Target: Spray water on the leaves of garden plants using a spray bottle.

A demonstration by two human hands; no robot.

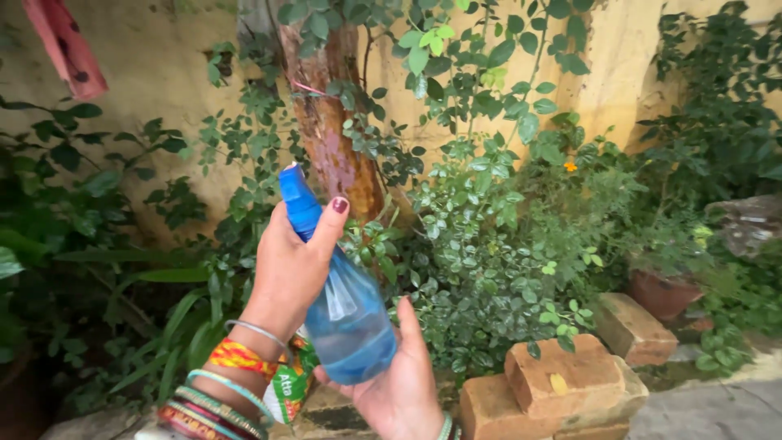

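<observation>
Two hands meet on one blue spray bottle [342, 314], held up in the middle of your view, in front of a garden bed. The bottle's long axis runs on a slant: its wide, rounded base sits low and toward the right, and its slim blue nozzle head [295, 194] points up and to the left.

Your left hand [292, 269] wraps the neck from the left side. Its fingers are closed around the neck, and the thumb [332, 222], with a dark red painted nail, lies across the front, just below the nozzle. Several coloured bangles [220, 387] ring that wrist.

Your right hand [403, 387] is below, palm up and open. The base of the bottle rests against that palm; the fingers are spread, cupping rather than gripping. The left hand is therefore the one nearer the nozzle, and the right hand the one nearer the base.

Behind the bottle stands a rough tree trunk [330, 138], with leafy green shrubs [481, 244] spreading to both sides against a yellow wall [627, 49]. To the lower right lie stacked bricks [570, 383] and, beyond them, a clay pot [661, 293]. Part of a green and orange packet [289, 391] shows beneath your left wrist.
</observation>
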